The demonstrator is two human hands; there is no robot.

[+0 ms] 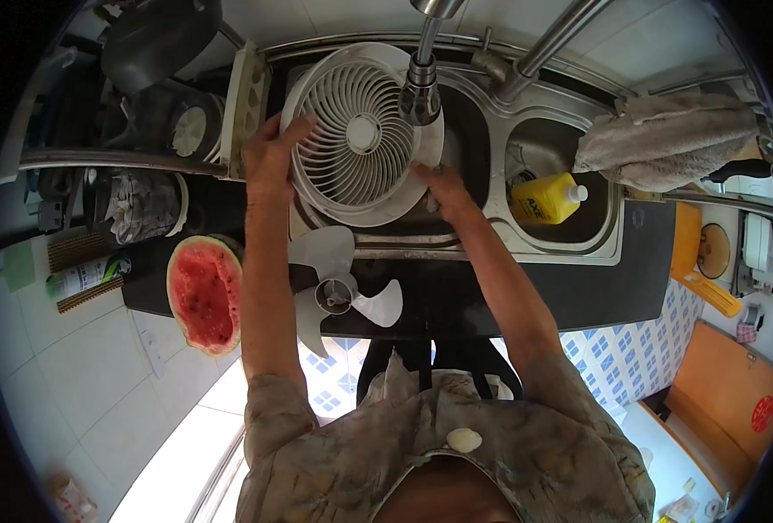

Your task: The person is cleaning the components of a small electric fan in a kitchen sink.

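A round white fan grille (334, 153) with curved spokes is held over the left basin of the steel double sink (471, 111). My left hand (272, 157) grips its left rim, the thumb lying over the spokes. On the lower right rim is my right hand (448, 189), with a small greyish thing, too small to identify, under its fingers. The chrome faucet head (420, 98) hangs in front of the grille's right part. Below the sink, a pale fan blade (334, 294) with several vanes lies on the dark countertop (432, 294), overhanging its front edge.
A cut watermelon half (204, 294) sits left of my left forearm. In the right basin leans a yellow detergent bottle (546, 199). A grey towel (671, 140) hangs over the rail at right. Left stand a dark pan (160, 42) and a bag-lined container (141, 206).
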